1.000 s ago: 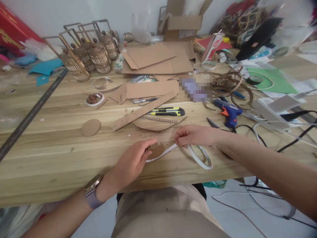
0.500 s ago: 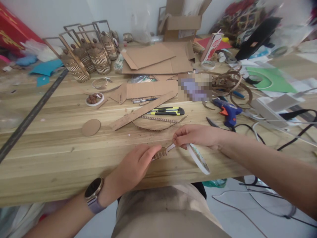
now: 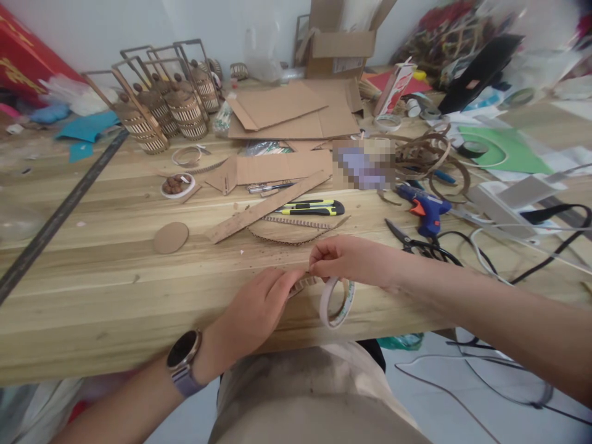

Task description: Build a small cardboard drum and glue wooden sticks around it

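Near the table's front edge, my left hand (image 3: 259, 302) is closed on a short strip of corrugated cardboard (image 3: 303, 284), its ridged side partly showing past the thumb. My right hand (image 3: 333, 258) pinches at the far end of that strip, fingertips close to the left ones. From the right hand hangs a roll of white tape (image 3: 326, 306), its ring turned partly toward me. Whatever lies between the right fingertips is mostly hidden; the tape's free end cannot be made out. A cardboard disc (image 3: 171, 238) lies flat to the left.
Beyond my hands are a yellow-black utility knife (image 3: 319, 207), cardboard strips (image 3: 266, 206), scissors (image 3: 407, 237) and a blue glue gun (image 3: 430, 213) with cables. Small bamboo lanterns (image 3: 185, 114) stand at the back left. A dark metal bar (image 3: 65, 209) lies on the left.
My right hand has moved left, close against the left hand and the strip. The tape roll has swung left with it and turned, and the white tape length between the hands no longer shows.
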Demonstrator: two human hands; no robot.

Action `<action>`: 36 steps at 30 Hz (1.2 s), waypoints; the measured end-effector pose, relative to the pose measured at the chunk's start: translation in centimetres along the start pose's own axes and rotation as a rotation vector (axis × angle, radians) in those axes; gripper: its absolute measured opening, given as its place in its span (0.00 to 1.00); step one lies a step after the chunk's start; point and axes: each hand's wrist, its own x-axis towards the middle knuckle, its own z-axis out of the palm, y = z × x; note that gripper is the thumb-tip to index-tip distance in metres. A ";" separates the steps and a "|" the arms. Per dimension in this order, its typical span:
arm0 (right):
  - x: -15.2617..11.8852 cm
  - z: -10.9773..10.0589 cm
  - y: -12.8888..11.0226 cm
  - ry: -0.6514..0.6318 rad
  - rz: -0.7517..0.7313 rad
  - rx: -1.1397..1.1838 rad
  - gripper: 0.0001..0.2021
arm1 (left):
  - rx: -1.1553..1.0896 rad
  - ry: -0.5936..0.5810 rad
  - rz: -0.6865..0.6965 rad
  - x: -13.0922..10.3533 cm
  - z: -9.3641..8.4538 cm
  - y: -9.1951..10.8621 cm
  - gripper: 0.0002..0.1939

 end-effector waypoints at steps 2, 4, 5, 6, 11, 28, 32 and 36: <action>0.0 0.3 0.0 0.028 -0.009 -0.029 0.05 | -0.057 0.013 -0.023 0.0 0.4 -0.1 0.17; 0.0 0.4 0.0 0.026 -0.041 -0.062 0.08 | -0.115 0.028 -0.055 -0.1 0.9 -0.3 0.18; 0.0 0.5 0.0 0.018 -0.066 -0.086 0.08 | -0.138 0.036 -0.069 -0.2 1.1 -0.4 0.19; 0.0 0.5 0.0 0.010 -0.096 -0.114 0.07 | -0.154 0.042 -0.082 -0.2 1.3 -0.4 0.19; -0.2 0.7 -0.4 0.081 -0.202 -0.350 0.05 | -0.159 0.059 -0.107 -0.1 1.0 -0.5 0.18; -0.3 1.3 -0.5 0.180 -0.241 -0.511 0.04 | -0.070 0.083 -0.108 1.4 -0.6 -0.4 0.20; -0.4 1.4 -0.7 0.177 -0.244 -0.544 0.05 | -0.016 0.036 -0.052 1.8 -0.3 -0.4 0.21; -0.7 1.3 -0.8 0.196 -0.246 -0.552 0.04 | 0.040 0.040 0.001 1.9 0.0 -0.5 0.20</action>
